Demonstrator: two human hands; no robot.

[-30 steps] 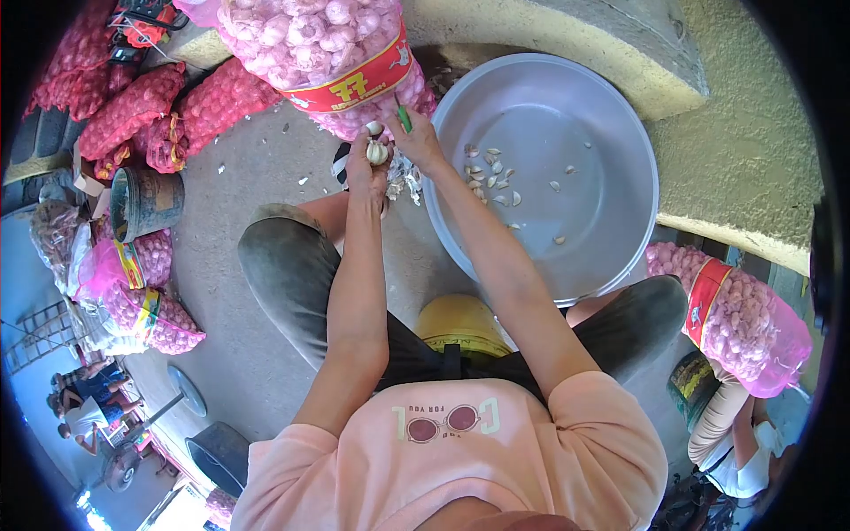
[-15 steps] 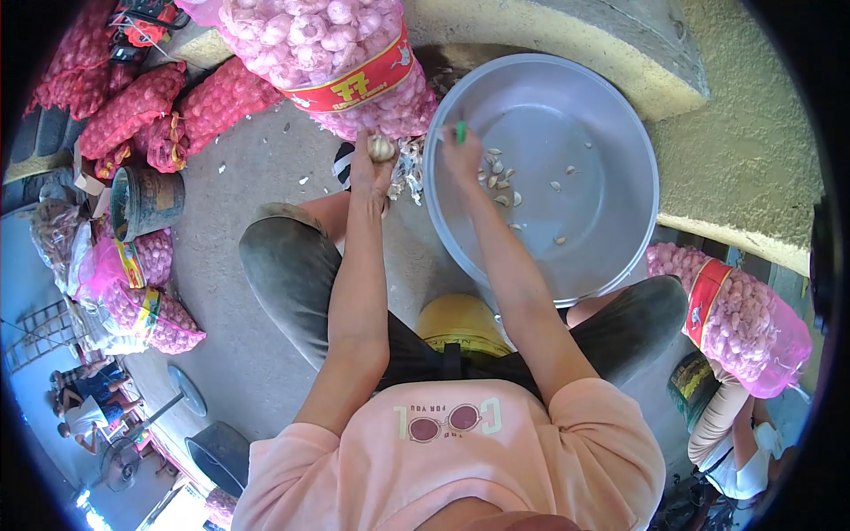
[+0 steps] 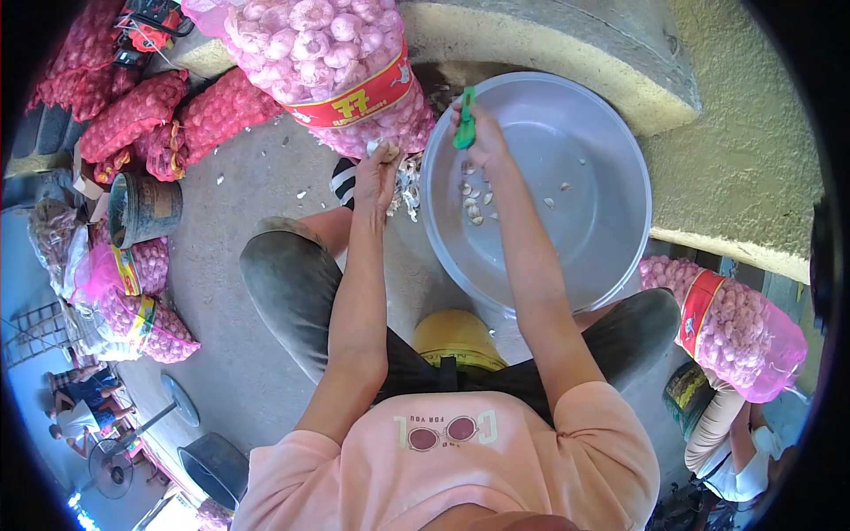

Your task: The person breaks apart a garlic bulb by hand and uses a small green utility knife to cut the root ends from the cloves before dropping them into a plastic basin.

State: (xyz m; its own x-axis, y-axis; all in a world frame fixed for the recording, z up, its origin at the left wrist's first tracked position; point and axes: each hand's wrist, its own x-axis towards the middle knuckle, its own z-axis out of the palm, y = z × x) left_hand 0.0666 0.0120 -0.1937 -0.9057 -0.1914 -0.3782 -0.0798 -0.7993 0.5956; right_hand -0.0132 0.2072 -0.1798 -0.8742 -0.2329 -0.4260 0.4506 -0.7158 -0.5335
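A whitish garlic bulb (image 3: 383,151) is in my left hand (image 3: 376,177), its fingers wrapped round it, just below the big pink mesh sack of bulbs (image 3: 310,53). My right hand (image 3: 481,137) grips a green-handled tool (image 3: 465,119) over the left rim of the large grey basin (image 3: 567,257); any blade on it is too small to make out. Several loose cloves (image 3: 472,211) lie on the basin floor beside my right wrist, with a few more near its middle. Papery peelings (image 3: 407,188) litter the ground between my left hand and the basin.
A yellow bucket (image 3: 453,336) stands between my legs. Red mesh sacks (image 3: 133,115) and a dark bucket (image 3: 146,210) are at the left. A filled pink sack (image 3: 730,332) sits at the right, near another person (image 3: 744,460). A concrete ledge (image 3: 567,44) runs behind the basin.
My right hand has moved up and slightly right, and the green handle now shows in full. The bulb has turned in my left hand. The cloves and basin appear shifted slightly left.
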